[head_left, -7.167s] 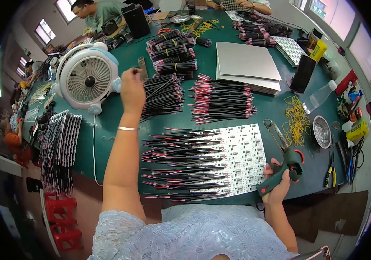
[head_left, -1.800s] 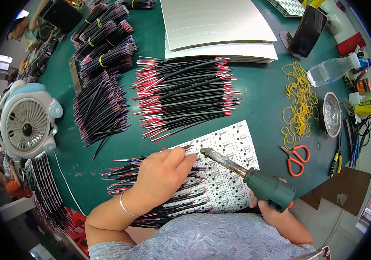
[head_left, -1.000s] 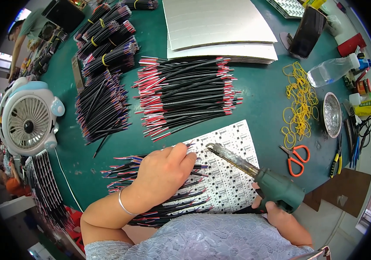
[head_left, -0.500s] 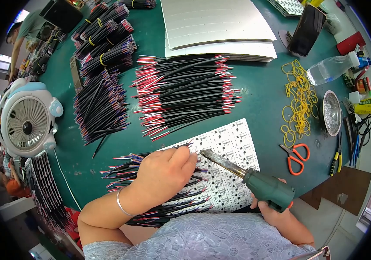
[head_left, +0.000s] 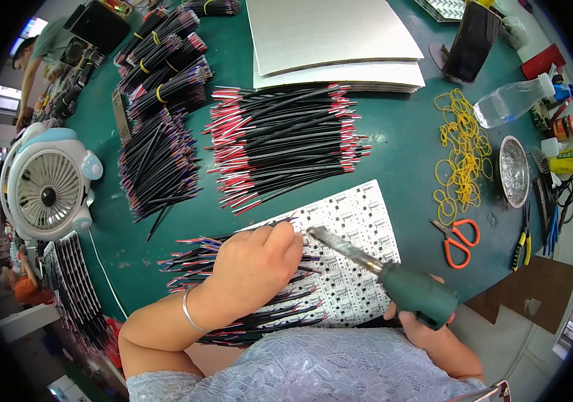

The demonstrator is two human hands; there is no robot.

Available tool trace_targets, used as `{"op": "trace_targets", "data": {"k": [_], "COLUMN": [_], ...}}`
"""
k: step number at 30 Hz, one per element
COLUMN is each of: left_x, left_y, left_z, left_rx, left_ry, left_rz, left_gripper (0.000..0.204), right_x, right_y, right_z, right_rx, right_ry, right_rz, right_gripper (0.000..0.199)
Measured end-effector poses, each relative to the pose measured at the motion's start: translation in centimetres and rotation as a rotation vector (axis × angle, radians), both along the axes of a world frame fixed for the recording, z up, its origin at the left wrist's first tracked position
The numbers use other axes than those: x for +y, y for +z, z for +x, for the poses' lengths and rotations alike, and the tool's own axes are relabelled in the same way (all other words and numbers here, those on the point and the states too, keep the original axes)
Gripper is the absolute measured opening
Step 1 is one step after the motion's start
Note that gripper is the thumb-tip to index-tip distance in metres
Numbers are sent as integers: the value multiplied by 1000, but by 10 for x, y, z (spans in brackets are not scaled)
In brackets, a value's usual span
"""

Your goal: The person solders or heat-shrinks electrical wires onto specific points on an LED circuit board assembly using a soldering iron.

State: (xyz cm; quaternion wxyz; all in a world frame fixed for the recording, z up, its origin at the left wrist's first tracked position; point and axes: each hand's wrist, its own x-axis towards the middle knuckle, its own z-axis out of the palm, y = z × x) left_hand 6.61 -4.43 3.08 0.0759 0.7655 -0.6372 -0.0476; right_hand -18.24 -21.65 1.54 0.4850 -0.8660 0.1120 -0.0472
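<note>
Right hand [head_left: 419, 327] was wrapped round the handle of a green soldering gun [head_left: 417, 291], its tip just right of the bent fingers of the left hand [head_left: 256, 264] — fingertips hidden, so could not tell whether they gripped a wire. The white circuit board [head_left: 367, 268] lay beneath and right of that hand; black wires [head_left: 233, 333] nearer the body appeared joined, the row at the fingers seemingly unfinished — loose red-ended wires [head_left: 286, 137] beyond the hand remained unused.
</note>
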Motion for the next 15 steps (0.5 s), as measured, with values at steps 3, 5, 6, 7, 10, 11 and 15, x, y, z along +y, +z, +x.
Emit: {"op": "trace_targets", "data": {"k": [3, 5, 6, 7, 10, 11, 15], "left_x": [2, 2, 3, 1, -1, 2, 12], "left_y": [1, 2, 5, 8, 36, 46, 23], "left_z": [-3, -4, -4, -3, -16, -23, -35], "left_rx": [-9, -32, -44, -15, 16, -25, -18], "left_ry": [4, -4, 3, -16, 4, 53, 129], "left_rz": [12, 12, 16, -26, -76, -90, -154], "left_gripper": [28, 29, 29, 29, 29, 30, 31], "right_x": [0, -2, -1, 1, 3, 3, -1], "right_y": [-12, -7, -5, -5, -5, -5, -7], "right_z": [-24, -17, -13, -14, -15, -16, -16], "right_rx": [14, -21, -45, -62, -170, -168, -193], "right_ry": [-190, -229, -273, -325, -424, -424, -345], "right_rz": [506, 576, 642, 685, 824, 828, 808], "right_gripper": [41, 44, 46, 45, 44, 44, 46]}}
